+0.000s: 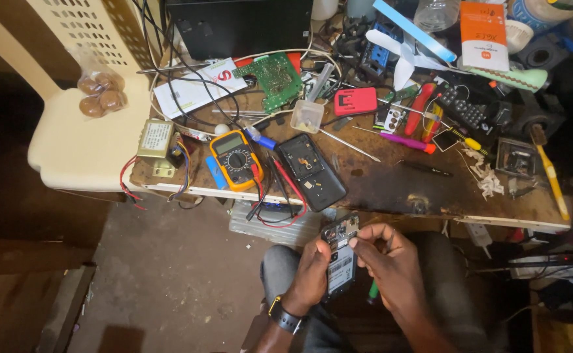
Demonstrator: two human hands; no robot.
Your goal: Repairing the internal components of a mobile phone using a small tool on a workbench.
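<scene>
Head view: my left hand (311,274) has a closed grip around an opened phone (340,258), held over my lap just below the counter (391,186) edge. My right hand (391,261) pinches narrowly at its upper end. The bare board looks slick and thin; a slip could drop it. Beyond lie a glossy black back cover (312,171), a boxy yellow multimeter (235,159), and a green circuit board (275,77).

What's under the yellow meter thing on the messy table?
The yellow multimeter lies on the brown worktable, partly over a blue object. Its red and black leads trail off beside it. Whatever sits directly beneath its body is covered.
</scene>
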